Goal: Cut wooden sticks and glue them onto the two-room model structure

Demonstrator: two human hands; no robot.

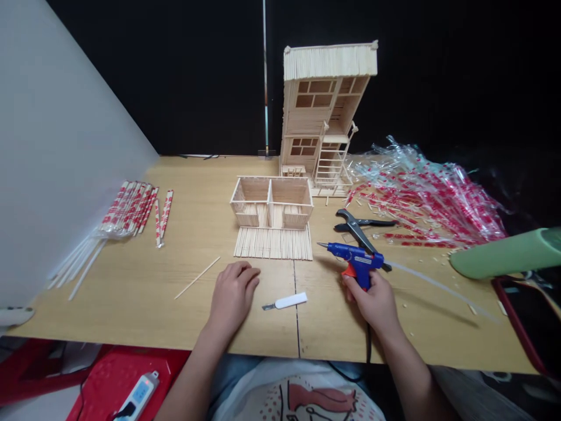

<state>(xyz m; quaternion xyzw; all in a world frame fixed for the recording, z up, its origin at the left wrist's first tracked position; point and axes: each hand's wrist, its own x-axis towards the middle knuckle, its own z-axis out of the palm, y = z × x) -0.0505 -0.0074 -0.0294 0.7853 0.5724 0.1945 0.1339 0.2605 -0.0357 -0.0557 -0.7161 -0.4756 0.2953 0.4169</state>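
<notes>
Right hand (372, 295) grips the glue gun (357, 257), partly covering it; left hand (234, 289) kinda curled, can't tell if closed; green bottle (504, 254) cut off.

The glue gun (362, 263) in the right grip (372, 298) looked like smooth plastic with a metal nozzle (323, 245). Beyond the left grip (234, 292), the low stick model (269, 204) was matt, ridged wood. Beyond the right grip, the wrappers (442, 202) were glossy, crinkled plastic.
</notes>
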